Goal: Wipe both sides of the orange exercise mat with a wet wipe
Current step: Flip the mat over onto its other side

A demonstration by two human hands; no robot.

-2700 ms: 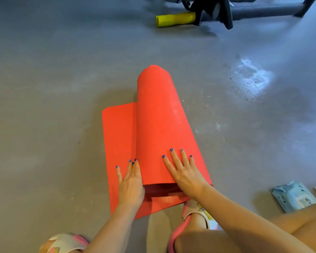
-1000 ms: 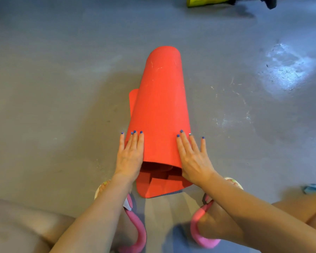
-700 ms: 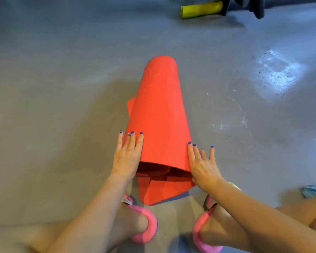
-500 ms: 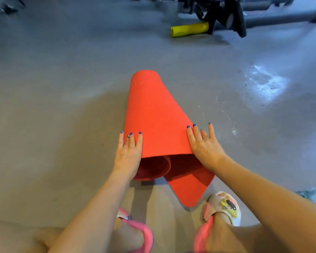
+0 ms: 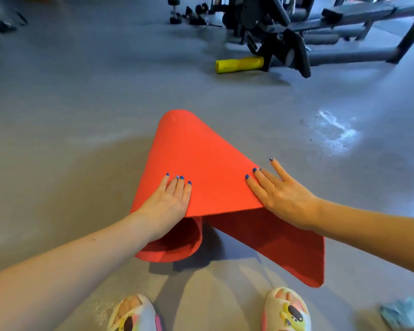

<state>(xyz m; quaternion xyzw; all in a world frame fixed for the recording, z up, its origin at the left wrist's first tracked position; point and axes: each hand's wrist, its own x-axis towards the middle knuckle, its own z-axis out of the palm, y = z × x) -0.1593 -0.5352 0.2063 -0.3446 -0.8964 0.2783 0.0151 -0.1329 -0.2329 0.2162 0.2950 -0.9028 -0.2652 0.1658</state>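
Observation:
The orange exercise mat (image 5: 208,168) lies on the grey floor in front of me, loosely rolled and fanning out wider toward me. My left hand (image 5: 170,201) presses flat on the roll's left side, fingers straight. My right hand (image 5: 280,194) lies flat on the mat's right edge, fingers spread, partly over the floor. A loose flap of the mat spreads out below my right wrist toward my right foot. A blue wet wipe pack (image 5: 404,314) sits at the bottom right corner, partly cut off.
A yellow foam roller (image 5: 239,64) and a dark gym machine frame (image 5: 320,32) stand at the back right. Dumbbells (image 5: 176,10) lie further back. My slippered feet (image 5: 285,309) are close below the mat. A shiny wet patch (image 5: 335,132) marks the floor to the right.
The mat has unrolled to the right: its near end spread wide and a flap opened out. My right hand moved right with the edge; my left stayed on the roll.

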